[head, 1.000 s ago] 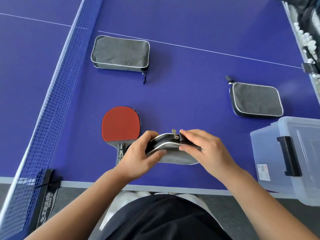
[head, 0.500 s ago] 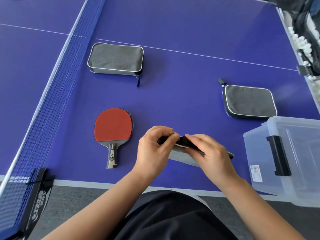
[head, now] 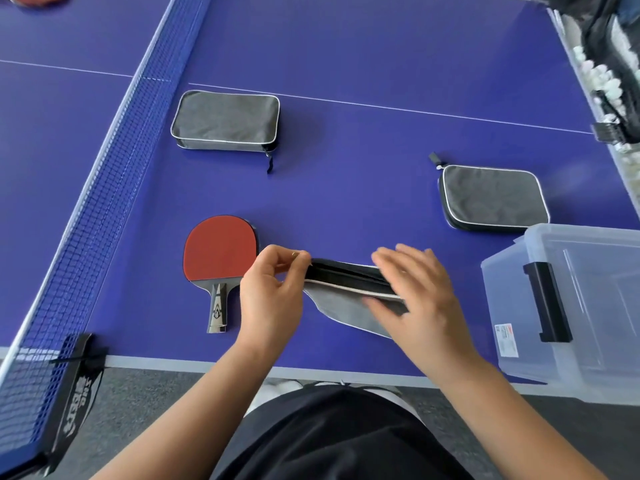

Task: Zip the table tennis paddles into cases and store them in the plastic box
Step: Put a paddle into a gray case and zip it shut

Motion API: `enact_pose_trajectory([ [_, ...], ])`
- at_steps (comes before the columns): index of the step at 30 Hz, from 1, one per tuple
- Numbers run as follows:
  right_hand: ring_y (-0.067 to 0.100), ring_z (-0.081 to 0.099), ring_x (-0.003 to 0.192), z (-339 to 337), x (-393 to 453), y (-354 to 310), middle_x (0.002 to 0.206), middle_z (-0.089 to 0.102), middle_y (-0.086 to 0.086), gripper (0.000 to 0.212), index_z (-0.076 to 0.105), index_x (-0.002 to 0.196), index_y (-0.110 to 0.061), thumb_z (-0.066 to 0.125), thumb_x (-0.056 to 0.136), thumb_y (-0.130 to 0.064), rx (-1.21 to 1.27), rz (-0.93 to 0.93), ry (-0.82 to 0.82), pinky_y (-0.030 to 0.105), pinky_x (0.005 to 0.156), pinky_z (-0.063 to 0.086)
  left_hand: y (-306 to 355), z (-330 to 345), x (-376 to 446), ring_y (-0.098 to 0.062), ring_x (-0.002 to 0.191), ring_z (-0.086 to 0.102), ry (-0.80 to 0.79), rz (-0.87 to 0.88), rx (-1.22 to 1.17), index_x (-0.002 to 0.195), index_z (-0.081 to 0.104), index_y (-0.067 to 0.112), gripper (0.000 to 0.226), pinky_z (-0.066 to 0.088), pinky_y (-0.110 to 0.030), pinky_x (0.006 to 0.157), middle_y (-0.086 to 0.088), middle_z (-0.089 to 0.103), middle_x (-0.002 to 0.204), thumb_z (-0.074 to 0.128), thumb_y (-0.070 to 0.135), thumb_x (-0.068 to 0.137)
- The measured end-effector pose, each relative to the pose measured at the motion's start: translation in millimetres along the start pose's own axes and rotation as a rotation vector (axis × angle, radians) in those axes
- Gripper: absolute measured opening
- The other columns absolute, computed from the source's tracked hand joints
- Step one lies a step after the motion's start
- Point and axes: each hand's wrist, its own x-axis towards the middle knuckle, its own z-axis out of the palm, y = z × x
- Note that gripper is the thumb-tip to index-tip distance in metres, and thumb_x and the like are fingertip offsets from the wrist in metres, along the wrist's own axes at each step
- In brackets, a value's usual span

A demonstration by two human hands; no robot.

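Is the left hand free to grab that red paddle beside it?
Probably not yet: the left hand pinches the zipper pull of the held case. The red paddle lies uncovered alongside.

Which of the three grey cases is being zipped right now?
Start at the blue table; find the near edge beside the red paddle. The case there is tilted on edge, the left hand pinching its zipper pull; the other two lie flat, untouched.

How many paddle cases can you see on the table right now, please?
3: one gray case near the net, one gray case just beyond the plastic box, and one case held in both hands at the near edge.
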Motion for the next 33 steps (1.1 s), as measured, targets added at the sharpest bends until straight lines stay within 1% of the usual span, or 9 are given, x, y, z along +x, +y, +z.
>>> enact_pose_trajectory([
  [3,0.025,0.061,0.114,3,18,-22,0.118,0.070,0.002,0.041,0.071,0.116,-0.011,0.075,0.079,-0.028,-0.001,-0.109,-0.045,0.049,0.104,0.043,19,3,-17,0.001,0.076,0.066,-0.046,0.095,-0.017,0.088,0.069,0.016,0.007,0.045,-0.009,0.066,0.010,0.071,0.084,0.066,0.017,0.093],
  [5,0.021,0.064,0.107,1,24,-31,0.114,0.071,0.001,0.038,0.072,0.114,-0.012,0.076,0.078,-0.025,0.094,-0.084,-0.056,0.038,0.095,0.051,27,3,-26,-0.006,0.079,0.070,-0.071,0.130,-0.044,0.089,0.070,0.021,0.006,0.049,-0.014,0.067,0.007,0.072,0.089,0.067,0.017,0.093],
  [9,0.015,0.065,0.098,-4,23,-30,0.108,0.071,-0.003,0.029,0.072,0.110,-0.011,0.077,0.082,-0.016,0.246,-0.043,-0.053,0.024,0.088,0.051,28,-1,-27,-0.011,0.082,0.070,-0.051,0.182,-0.002,0.086,0.068,0.030,0.014,0.052,-0.020,0.068,0.010,0.071,0.093,0.068,0.018,0.092],
  [16,0.007,0.067,0.095,2,5,-12,0.101,0.071,-0.004,0.019,0.074,0.099,-0.004,0.078,0.081,-0.011,0.362,0.071,0.081,0.018,0.086,0.050,1,-10,-9,0.007,0.077,0.062,0.031,-0.010,0.084,0.084,0.070,0.017,0.008,0.041,-0.005,0.065,0.014,0.071,0.084,0.069,0.021,0.091],
  [21,0.005,0.064,0.100,2,-11,2,0.105,0.068,-0.007,0.028,0.071,0.108,-0.009,0.078,0.081,-0.014,0.375,0.187,0.034,0.021,0.089,0.050,-9,-17,-2,0.006,0.071,0.060,0.065,-0.070,0.098,0.079,0.068,0.019,0.013,0.040,-0.012,0.061,0.015,0.069,0.076,0.069,0.026,0.090],
  [23,0.008,0.061,0.100,5,-10,2,0.108,0.067,-0.005,0.039,0.069,0.114,-0.010,0.081,0.078,-0.019,0.252,0.134,-0.033,0.020,0.090,0.048,-8,-16,-6,0.001,0.068,0.060,0.033,-0.018,0.142,0.077,0.068,0.024,0.014,0.039,-0.014,0.058,0.019,0.066,0.069,0.070,0.029,0.090],
  [26,0.017,0.063,0.097,18,-1,-8,0.106,0.070,-0.001,0.050,0.070,0.115,-0.010,0.088,0.071,-0.026,0.098,0.026,-0.159,0.031,0.086,0.051,-5,-5,-18,0.000,0.052,0.049,-0.056,0.089,0.248,0.079,0.068,0.027,0.012,0.032,-0.013,0.053,0.019,0.060,0.063,0.069,0.032,0.090],
  [30,0.021,0.065,0.078,28,5,-13,0.089,0.071,-0.005,0.027,0.072,0.104,-0.014,0.078,0.081,-0.026,0.083,0.016,-0.161,0.035,0.066,0.055,-8,0,-18,-0.004,0.074,0.054,-0.045,0.191,0.299,0.084,0.070,0.026,0.008,0.038,-0.014,0.068,0.020,0.064,0.084,0.070,0.031,0.089],
  [33,0.018,0.065,0.078,19,-7,-2,0.090,0.071,-0.009,0.023,0.073,0.100,-0.017,0.081,0.080,-0.021,0.052,0.083,-0.131,0.032,0.065,0.056,-17,-14,2,-0.006,0.090,0.055,0.056,0.190,0.319,0.081,0.071,0.025,0.007,0.043,-0.023,0.076,0.022,0.063,0.088,0.072,0.026,0.088],
])
